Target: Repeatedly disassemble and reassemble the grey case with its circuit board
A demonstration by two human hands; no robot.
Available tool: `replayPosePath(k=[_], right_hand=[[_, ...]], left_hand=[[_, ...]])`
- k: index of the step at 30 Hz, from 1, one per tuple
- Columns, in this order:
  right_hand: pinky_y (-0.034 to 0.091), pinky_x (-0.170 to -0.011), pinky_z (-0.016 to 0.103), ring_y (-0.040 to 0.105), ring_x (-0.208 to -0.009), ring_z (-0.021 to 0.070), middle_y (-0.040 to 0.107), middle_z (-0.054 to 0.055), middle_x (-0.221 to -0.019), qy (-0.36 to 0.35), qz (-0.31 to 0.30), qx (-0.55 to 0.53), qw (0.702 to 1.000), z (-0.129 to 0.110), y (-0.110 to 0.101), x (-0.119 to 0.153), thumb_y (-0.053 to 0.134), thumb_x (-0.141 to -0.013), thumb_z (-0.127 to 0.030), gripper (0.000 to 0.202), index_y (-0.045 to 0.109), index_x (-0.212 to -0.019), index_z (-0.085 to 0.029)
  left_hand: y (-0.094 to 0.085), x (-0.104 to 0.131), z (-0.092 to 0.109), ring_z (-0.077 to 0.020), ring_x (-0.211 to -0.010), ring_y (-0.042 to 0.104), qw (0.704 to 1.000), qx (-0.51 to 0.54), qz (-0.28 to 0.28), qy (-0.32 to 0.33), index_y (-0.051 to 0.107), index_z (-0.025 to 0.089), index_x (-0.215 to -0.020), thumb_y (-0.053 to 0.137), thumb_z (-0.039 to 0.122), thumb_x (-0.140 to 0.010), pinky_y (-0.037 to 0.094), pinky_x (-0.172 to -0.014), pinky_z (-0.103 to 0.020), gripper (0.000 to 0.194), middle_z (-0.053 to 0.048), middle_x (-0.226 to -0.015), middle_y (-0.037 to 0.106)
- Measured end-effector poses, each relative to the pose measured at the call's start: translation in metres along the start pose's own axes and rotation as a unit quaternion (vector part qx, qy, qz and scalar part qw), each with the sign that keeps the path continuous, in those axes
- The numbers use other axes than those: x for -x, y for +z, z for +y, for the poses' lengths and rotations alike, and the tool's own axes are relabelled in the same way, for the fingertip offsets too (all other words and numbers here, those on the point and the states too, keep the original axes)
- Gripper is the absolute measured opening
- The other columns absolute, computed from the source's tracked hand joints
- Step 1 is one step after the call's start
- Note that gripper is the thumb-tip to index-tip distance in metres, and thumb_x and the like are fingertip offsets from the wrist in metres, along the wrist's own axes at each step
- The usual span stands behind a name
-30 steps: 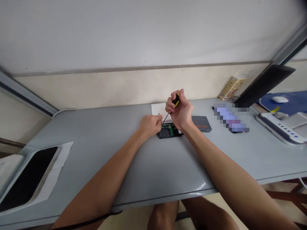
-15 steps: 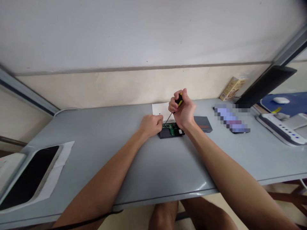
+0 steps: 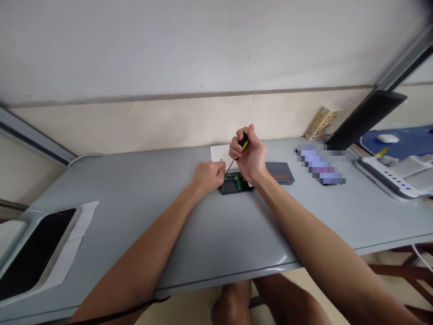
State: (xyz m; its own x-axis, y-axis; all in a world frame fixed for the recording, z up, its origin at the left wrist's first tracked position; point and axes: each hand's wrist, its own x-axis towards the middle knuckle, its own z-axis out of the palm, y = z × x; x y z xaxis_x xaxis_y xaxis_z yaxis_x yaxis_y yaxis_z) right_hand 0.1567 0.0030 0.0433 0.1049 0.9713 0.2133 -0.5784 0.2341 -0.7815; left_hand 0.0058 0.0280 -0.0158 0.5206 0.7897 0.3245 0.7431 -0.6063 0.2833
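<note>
My right hand (image 3: 249,155) is wrapped round the black and yellow handle of a screwdriver (image 3: 243,141). The thin shaft slants down and left to an open dark electronic device (image 3: 233,186) with a green circuit board (image 3: 241,180) inside. At the device's left end, my left hand (image 3: 209,176) has its fingers curled closed against the casing, close to the screwdriver tip. The tip itself and the exact contact point are too small to make out. My right wrist covers the device's right end. A grey cover (image 3: 280,172) lies just to the right.
White paper (image 3: 217,152) lies behind the device. A phone (image 3: 318,164), a carton (image 3: 323,123) and a white power strip (image 3: 389,176) are on the right of the grey desk (image 3: 145,198). On the left lies a black-topped tray-like object (image 3: 40,248) on white paper.
The whole view has shifted slightly, so things sit a little further left. Both hands keep nearly the same pose at the device, with the screwdriver still in my right hand.
</note>
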Motion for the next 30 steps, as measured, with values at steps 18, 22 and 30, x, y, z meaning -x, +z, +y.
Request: replayPosePath(k=[18, 22, 30], right_hand=[[0.032, -0.042, 0.026, 0.031, -0.046, 0.0106, 0.031, -0.005, -0.057, -0.016, 0.019, 0.004, 1.000, -0.003, -0.002, -0.002, 0.050, -0.091, -0.074, 0.053, 0.041, -0.073, -0.025], [0.034, -0.042, 0.025, 0.032, -0.045, 0.0103, 0.030, -0.006, -0.057, -0.038, 0.017, -0.032, 0.999, -0.006, -0.009, -0.006, 0.052, -0.091, -0.073, 0.053, 0.041, -0.072, -0.025], [0.037, -0.045, 0.026, 0.032, -0.045, 0.0107, 0.030, -0.006, -0.057, -0.041, 0.048, -0.079, 0.995, -0.010, -0.033, -0.019, 0.054, -0.094, -0.062, 0.044, 0.044, -0.074, -0.024]], left_hand=[[-0.003, 0.001, 0.002, -0.0182, -0.057, 0.056, 1.000, 0.011, 0.000, -0.014, 0.073, 0.021, -0.076, 0.046, 0.014, -0.082, 0.034, -0.059, -0.030, 0.028, -0.002, -0.062, 0.067], [-0.008, 0.002, 0.007, -0.0161, -0.062, 0.056, 0.999, 0.044, 0.017, 0.009, 0.074, 0.022, -0.093, 0.048, 0.019, -0.087, 0.039, -0.064, -0.029, 0.027, -0.001, -0.077, 0.068], [-0.008, 0.010, 0.006, -0.0156, -0.078, 0.062, 0.996, 0.079, 0.031, 0.017, 0.068, 0.022, -0.093, 0.052, 0.025, -0.095, 0.043, -0.070, -0.027, 0.016, -0.003, -0.095, 0.070]])
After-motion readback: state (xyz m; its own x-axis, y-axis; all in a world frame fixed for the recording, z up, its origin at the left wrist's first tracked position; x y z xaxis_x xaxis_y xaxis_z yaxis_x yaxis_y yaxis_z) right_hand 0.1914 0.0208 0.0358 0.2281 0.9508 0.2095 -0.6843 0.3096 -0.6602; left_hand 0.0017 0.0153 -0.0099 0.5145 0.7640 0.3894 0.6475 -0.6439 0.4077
